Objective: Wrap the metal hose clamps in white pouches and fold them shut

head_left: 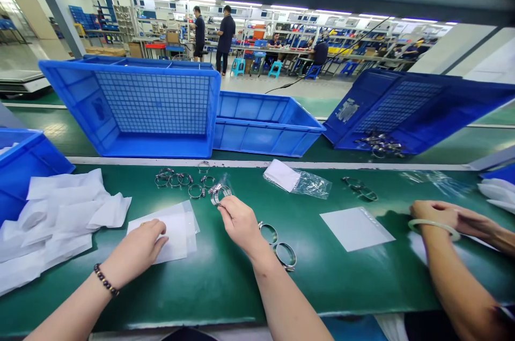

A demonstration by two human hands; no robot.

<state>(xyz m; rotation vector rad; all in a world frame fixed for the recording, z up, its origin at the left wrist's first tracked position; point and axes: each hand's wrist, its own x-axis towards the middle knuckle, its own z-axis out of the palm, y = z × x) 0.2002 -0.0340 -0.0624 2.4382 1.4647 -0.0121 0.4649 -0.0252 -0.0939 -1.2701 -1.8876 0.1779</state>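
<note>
My left hand (139, 252) rests on a stack of white sheets with clear bags (175, 239), its fingers bent over the top sheet. Between the fingertips of my right hand (239, 223) are metal hose clamps (219, 194), held just above the green table. Several smaller ring clamps (174, 179) lie behind the sheets. Two larger clamps (285, 255) lie beside my right forearm. On the far left is a pile of filled white packets (60, 217).
Blue crates (161, 145) stand along the back. A tilted blue crate (346, 121) at right holds clamps. A white packet (281, 175), loose clamps (360, 188) and a white sheet (356, 228) lie right of centre. A co-worker's hands (438, 215) are at far right.
</note>
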